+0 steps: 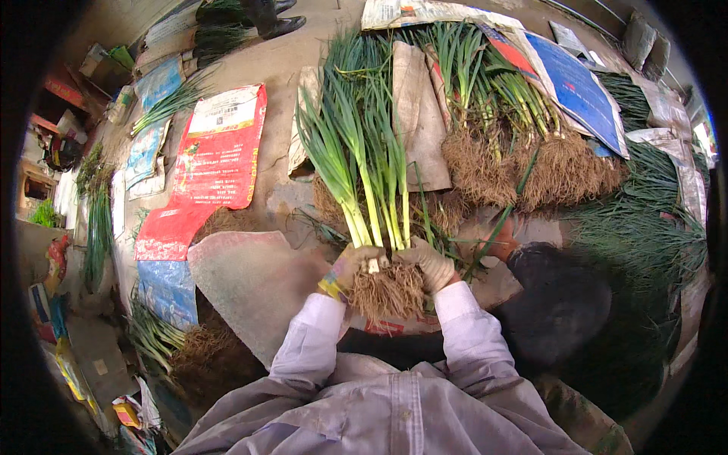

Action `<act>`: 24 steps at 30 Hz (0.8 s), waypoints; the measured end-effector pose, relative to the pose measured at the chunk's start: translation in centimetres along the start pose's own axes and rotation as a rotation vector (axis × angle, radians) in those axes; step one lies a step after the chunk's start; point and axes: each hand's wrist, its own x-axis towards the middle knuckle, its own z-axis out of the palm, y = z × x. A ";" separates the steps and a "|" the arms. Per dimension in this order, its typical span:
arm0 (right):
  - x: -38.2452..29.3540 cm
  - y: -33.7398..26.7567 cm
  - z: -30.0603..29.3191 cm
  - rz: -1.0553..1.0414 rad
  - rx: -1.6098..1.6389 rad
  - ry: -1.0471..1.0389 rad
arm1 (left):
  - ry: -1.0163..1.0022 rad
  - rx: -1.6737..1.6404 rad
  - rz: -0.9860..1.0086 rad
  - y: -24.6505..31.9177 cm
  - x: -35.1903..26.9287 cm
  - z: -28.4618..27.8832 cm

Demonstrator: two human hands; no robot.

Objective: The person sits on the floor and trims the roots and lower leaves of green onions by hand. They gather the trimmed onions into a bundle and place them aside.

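Both of my hands wear light work gloves. My left hand (352, 270) grips the base of a bunch of green onions (364, 193), and my right hand (426, 263) closes around the other side of the same bunch. Brown roots (385, 293) hang below the gloves toward my lap. The pale stems rise from between the hands, and their green leaves fan away from me. Past them, more green onions (355, 68) lie on the floor, overlapped by the held leaves. My fingertips are partly hidden behind the stems.
Rooted onion bundles (557, 165) lie at the far right beneath a blue-and-white sack (574, 85). A red printed sack (219, 159) spreads over the floor at left. Leafy heaps (637, 199) cover the right side. Someone's dark boots (281, 25) stand at the top.
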 end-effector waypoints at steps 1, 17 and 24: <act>0.1 0.0 -0.2 0.034 0.057 -0.073 | -0.007 -0.057 -0.060 0.1 0.1 0.1; 0.0 0.8 0.9 0.064 -0.272 -0.045 | -0.140 0.209 -0.022 -0.8 0.0 0.0; -0.4 0.7 1.8 0.008 -0.096 -0.130 | -0.134 -0.079 0.268 1.5 4.8 -1.4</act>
